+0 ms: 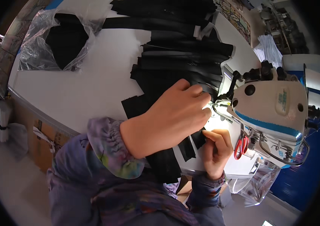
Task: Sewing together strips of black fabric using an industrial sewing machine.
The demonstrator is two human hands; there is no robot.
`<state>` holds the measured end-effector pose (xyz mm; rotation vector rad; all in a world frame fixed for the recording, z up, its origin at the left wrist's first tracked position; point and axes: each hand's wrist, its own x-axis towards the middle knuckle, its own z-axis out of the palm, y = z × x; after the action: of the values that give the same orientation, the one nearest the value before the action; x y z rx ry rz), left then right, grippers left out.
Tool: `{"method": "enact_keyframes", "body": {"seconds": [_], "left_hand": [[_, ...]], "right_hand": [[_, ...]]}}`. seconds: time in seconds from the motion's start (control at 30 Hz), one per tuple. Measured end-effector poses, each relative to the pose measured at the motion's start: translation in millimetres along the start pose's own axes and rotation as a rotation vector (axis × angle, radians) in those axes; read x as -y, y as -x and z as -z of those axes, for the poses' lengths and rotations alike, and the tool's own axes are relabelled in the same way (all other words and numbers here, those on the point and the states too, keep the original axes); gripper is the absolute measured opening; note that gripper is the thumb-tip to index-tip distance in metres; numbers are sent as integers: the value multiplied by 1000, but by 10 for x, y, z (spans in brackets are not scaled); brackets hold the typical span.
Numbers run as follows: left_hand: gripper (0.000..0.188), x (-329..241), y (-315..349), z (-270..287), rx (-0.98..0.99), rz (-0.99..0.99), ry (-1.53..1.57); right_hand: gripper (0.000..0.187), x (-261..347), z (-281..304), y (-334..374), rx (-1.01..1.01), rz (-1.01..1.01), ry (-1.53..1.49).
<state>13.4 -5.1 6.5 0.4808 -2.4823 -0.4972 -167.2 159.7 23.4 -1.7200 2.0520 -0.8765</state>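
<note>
My left hand (171, 115) is closed, its fingertips bent down on black fabric (165, 165) right beside the lit needle area of a white and blue sewing machine (269, 103). That fabric passes under my left hand and hangs over the table's front edge. Lower and to the right, my right hand (218, 148) has its thumb and forefinger pinched at the end of a narrow black fabric piece (198, 138). My left hand hides much of the cloth, and its fingertips show only in part.
Overlapping black fabric pieces (182, 67) cover the white table (107, 60) beyond my hands. A clear plastic bag (35, 54) with black cloth lies at far left. Red-handled scissors (241, 146) sit beneath the machine head. A cardboard box (45, 150) stands below the table's left side.
</note>
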Motion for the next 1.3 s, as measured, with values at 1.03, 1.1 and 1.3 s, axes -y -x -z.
{"method": "enact_keyframes", "body": {"seconds": [1.03, 1.1, 1.3], "left_hand": [[11, 120, -148, 48, 73, 29, 131], [12, 96, -161, 13, 77, 21, 63], [10, 67, -220, 35, 100, 55, 86]], "right_hand": [[18, -7, 15, -77, -72, -1, -67], [18, 6, 5, -76, -111, -25, -80], [29, -52, -32, -33, -153, -66, -62]]}}
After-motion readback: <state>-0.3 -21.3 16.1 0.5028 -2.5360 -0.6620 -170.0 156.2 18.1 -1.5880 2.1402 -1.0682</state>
